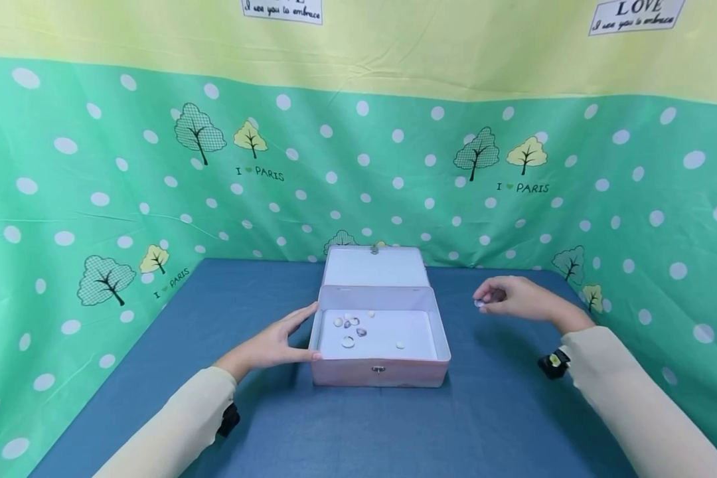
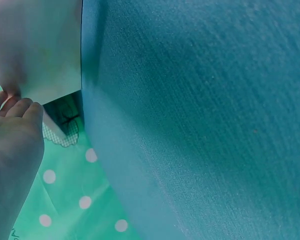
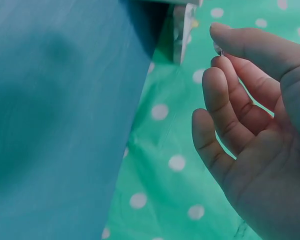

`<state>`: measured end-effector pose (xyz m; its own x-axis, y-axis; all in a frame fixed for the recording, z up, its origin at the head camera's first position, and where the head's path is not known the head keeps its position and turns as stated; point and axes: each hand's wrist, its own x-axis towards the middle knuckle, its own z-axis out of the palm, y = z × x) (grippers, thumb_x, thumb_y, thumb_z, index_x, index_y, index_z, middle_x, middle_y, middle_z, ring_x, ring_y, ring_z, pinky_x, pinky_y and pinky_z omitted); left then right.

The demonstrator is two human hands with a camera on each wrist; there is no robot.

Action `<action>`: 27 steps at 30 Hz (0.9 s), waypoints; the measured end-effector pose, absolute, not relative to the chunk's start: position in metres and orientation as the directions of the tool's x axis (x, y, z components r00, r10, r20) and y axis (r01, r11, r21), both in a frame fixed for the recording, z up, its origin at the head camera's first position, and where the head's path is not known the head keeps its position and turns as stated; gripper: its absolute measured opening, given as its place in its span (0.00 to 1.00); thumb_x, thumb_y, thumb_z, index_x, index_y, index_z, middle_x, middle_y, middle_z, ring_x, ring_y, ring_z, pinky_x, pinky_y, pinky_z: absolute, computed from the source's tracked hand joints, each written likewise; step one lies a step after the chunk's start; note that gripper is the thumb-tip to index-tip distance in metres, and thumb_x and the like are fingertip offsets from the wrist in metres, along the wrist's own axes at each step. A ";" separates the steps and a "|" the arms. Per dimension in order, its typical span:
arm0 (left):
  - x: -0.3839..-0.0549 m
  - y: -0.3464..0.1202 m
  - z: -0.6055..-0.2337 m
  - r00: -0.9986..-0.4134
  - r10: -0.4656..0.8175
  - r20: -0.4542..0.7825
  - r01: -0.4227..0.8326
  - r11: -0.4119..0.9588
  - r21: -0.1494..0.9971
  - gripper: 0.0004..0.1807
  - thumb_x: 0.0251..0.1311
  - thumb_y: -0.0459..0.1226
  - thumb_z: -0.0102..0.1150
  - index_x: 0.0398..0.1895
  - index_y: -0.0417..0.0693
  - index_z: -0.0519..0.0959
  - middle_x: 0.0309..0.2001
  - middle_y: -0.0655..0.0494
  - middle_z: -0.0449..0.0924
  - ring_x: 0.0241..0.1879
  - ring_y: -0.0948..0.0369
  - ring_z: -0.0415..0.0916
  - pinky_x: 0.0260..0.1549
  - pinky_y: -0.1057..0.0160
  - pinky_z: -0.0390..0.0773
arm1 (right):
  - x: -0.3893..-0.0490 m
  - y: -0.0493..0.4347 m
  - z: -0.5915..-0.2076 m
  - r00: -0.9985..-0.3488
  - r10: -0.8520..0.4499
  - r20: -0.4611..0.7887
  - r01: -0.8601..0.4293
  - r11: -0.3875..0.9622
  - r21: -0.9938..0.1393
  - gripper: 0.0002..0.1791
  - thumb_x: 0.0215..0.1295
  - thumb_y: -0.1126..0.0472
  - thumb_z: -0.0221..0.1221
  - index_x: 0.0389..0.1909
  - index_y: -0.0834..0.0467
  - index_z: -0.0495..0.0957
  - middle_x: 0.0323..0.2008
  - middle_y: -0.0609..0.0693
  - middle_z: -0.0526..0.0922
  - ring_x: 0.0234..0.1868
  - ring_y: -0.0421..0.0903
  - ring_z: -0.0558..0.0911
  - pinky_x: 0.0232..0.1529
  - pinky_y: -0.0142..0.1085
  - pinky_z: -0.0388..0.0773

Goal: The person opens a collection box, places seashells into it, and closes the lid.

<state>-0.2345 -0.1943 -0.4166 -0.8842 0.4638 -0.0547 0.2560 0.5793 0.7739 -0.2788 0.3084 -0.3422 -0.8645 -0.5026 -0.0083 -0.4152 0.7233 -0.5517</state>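
A pale pink box [image 1: 380,372] stands open in the middle of the blue-covered bench [image 1: 490,411], its lid [image 1: 375,267] tipped back on the far side and a small metal clasp on its near wall. Inside, on the white floor of the box, several small shells [image 1: 349,325] lie scattered toward the left and far part, with one more lying apart nearer the middle. The person's left hand [image 1: 275,345] rests against the left wall of the box, fingers straight and lying along the rim, thumb at the near left corner; this grip is apart, touching but not closed round anything, and the left wrist view shows the fingertips [image 2: 25,107] pressed to the pale box side. The right hand [image 1: 514,297] hovers above the bench to the right of the box, well apart from it, with a small shell [image 1: 480,303] pinched between thumb and forefinger; the right wrist view shows that tiny piece [image 3: 218,49] at the tip of the forefinger, the other fingers loosely curved. Both arms wear pale yellow sleeves [image 1: 627,398]. A green dotted cloth [image 1: 95,199] with trees printed on it walls the bench on the left, far and right sides.
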 end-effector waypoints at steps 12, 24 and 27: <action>-0.234 -0.194 -0.416 -0.882 0.468 -0.054 0.259 0.576 0.776 0.56 0.54 0.57 0.72 0.81 0.63 0.49 0.80 0.48 0.44 0.77 0.46 0.41 0.66 0.33 0.54 | -0.297 0.244 -0.333 -0.805 -0.594 -0.010 -0.486 0.668 -0.564 0.10 0.66 0.59 0.67 0.46 0.57 0.83 0.36 0.45 0.83 0.37 0.45 0.80 0.39 0.40 0.80; -0.236 -0.195 -0.416 -0.877 0.479 -0.041 0.275 0.569 0.775 0.56 0.55 0.56 0.73 0.81 0.61 0.49 0.80 0.47 0.44 0.77 0.45 0.41 0.65 0.33 0.54 | -0.303 0.193 -0.326 -0.745 -0.666 -0.012 -0.541 0.615 -0.574 0.09 0.66 0.63 0.65 0.47 0.57 0.83 0.39 0.45 0.83 0.40 0.46 0.79 0.40 0.38 0.80; -0.236 -0.195 -0.417 -0.877 0.479 -0.043 0.273 0.570 0.775 0.56 0.55 0.55 0.73 0.81 0.61 0.49 0.80 0.46 0.44 0.77 0.45 0.41 0.65 0.33 0.54 | -0.305 0.183 -0.326 -0.737 -0.675 -0.012 -0.548 0.608 -0.574 0.09 0.66 0.63 0.65 0.47 0.55 0.83 0.39 0.44 0.83 0.41 0.45 0.80 0.40 0.37 0.80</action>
